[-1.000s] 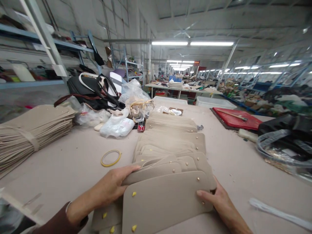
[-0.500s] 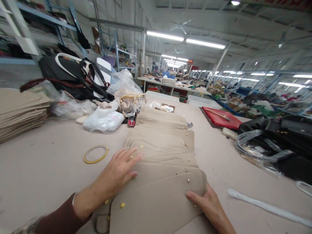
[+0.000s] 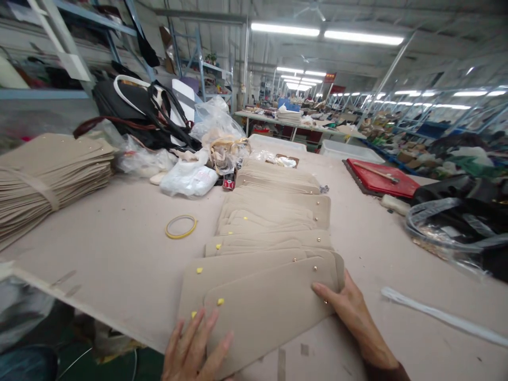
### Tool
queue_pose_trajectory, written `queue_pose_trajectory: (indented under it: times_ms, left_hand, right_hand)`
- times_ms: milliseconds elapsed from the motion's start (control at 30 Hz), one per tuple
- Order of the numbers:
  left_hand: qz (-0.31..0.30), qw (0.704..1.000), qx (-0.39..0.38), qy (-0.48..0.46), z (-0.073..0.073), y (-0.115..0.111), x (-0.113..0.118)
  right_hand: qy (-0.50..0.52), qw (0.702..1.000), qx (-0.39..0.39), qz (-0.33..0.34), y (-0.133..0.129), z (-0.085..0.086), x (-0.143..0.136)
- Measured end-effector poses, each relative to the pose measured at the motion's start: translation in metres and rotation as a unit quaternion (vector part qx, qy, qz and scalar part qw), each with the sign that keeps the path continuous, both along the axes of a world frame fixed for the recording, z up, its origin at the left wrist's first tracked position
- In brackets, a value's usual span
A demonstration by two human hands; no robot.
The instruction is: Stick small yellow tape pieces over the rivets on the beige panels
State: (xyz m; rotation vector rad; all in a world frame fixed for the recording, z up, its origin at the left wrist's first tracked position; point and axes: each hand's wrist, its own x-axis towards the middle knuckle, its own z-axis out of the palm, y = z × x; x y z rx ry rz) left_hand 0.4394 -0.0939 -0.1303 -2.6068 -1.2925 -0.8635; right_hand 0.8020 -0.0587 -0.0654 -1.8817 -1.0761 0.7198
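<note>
Overlapping beige panels (image 3: pixel 265 312) lie fanned in a row away from me, with gold studs at their right ends and bits of yellow tape toward the left. My right hand (image 3: pixel 353 312) grips the right edge of the nearest panels, thumb on top, the other fingers hidden beneath. At the lower left, my left hand (image 3: pixel 196 346) has its fingers spread over the left end of the nearest panel, holding nothing. Just beyond it is a roll of yellow tape (image 3: pixel 181 227) on the table.
A tied stack of beige panels (image 3: pixel 59 180) stands at the left. Plastic bags (image 3: pixel 188 180) and black bags (image 3: pixel 130 111) sit behind it. Rightward are a red board (image 3: pixel 379 179) with a hammer (image 3: pixel 381 173), a black bag (image 3: pixel 468 211) and a white strip (image 3: pixel 440 315). The table edge (image 3: pixel 87 307) shows lower left.
My left hand has drawn back toward me, from the middle of the row to the near left end. My right hand keeps its hold. The view has shifted, showing the table edge.
</note>
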Motion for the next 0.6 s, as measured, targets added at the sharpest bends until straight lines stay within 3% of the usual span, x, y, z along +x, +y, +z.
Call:
queue_pose_trajectory:
  times_ms: [100,167,367,433,500,600]
  left_hand:
    - [-0.04,0.999,0.013,0.021,0.003,0.003,0.0]
    - [-0.033,0.999,0.009,0.024,0.009,0.009,-0.002]
    - [0.149,0.986,-0.069,-0.038,0.025,0.031,-0.016]
    - [0.169,0.978,-0.11,-0.047,0.024,0.037,-0.016]
    - [0.142,0.978,-0.142,-0.057,0.023,0.044,-0.014]
    - [0.053,0.986,-0.145,-0.063,0.028,0.063,-0.008]
  right_hand:
    - [0.006,1.0,0.002,-0.011,-0.001,0.001,-0.004]
    - [0.0,1.0,-0.002,-0.017,-0.002,0.002,-0.007]
    - [-0.01,0.999,-0.03,-0.036,-0.006,0.0,-0.012]
    - [-0.005,0.999,-0.031,-0.032,-0.006,-0.002,-0.011]
    - [-0.002,0.999,-0.021,-0.035,-0.005,-0.004,-0.009]
    - [-0.006,0.999,-0.005,-0.043,-0.005,-0.007,-0.009]
